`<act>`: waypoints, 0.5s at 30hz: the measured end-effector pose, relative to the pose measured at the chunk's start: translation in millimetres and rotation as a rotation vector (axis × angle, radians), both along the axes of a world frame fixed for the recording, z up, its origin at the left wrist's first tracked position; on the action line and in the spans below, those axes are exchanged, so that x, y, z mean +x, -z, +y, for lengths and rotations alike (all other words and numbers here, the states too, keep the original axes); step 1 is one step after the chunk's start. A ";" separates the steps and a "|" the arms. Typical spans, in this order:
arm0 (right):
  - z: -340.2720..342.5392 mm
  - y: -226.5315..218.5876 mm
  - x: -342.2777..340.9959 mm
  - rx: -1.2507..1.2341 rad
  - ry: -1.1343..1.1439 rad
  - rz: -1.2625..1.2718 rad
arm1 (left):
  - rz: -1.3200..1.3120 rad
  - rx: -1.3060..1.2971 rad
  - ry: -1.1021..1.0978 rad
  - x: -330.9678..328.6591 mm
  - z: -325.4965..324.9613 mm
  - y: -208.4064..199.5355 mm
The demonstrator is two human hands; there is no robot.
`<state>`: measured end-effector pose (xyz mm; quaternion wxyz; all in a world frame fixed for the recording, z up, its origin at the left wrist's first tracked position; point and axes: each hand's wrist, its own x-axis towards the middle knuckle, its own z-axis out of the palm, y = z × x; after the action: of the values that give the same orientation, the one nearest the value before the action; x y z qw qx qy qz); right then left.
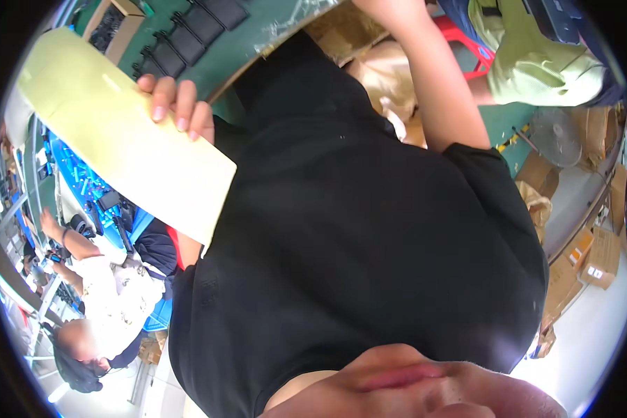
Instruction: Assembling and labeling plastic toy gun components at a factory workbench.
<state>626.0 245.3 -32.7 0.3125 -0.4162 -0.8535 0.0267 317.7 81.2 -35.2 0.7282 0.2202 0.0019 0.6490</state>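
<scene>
A pale yellow rectangular sheet (132,143) stands raised at the left, its flat face showing. My left hand (177,104) is closed on its upper long edge; the fingers curl over the front, and the thumb is hidden behind. At the top edge of the picture, my right hand (386,8) is mostly cut off, and its fingers are out of sight. The right forearm reaches up over the near edge of the green worktable (265,24). Several black flat items (188,38) lie in a row on that table, beyond my left hand.
An open cardboard box (115,28) sits at the far left. A blue bin (83,171) holds small blue parts. One person in white (122,299) is at the left, another in light-green shorts (543,73) at upper right, near a red stool (470,52). Cardboard boxes (599,258) stand right.
</scene>
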 end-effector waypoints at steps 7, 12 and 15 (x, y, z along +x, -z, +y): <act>-8.8 27.1 8.9 -0.347 0.104 0.584 | 0.049 0.098 -0.067 -19.6 14.2 -11.6; -41.9 46.6 -3.4 -0.637 -0.173 0.848 | 0.112 0.138 -0.334 -52.7 -7.1 -34.3; -62.9 -5.8 -44.9 -1.028 -0.266 1.029 | 0.092 0.128 -0.429 -77.6 -52.5 -35.2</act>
<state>581.1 182.4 -26.9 0.4329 -0.3378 -0.5222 0.6526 240.1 28.7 0.0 0.5573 0.2900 0.0408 0.7770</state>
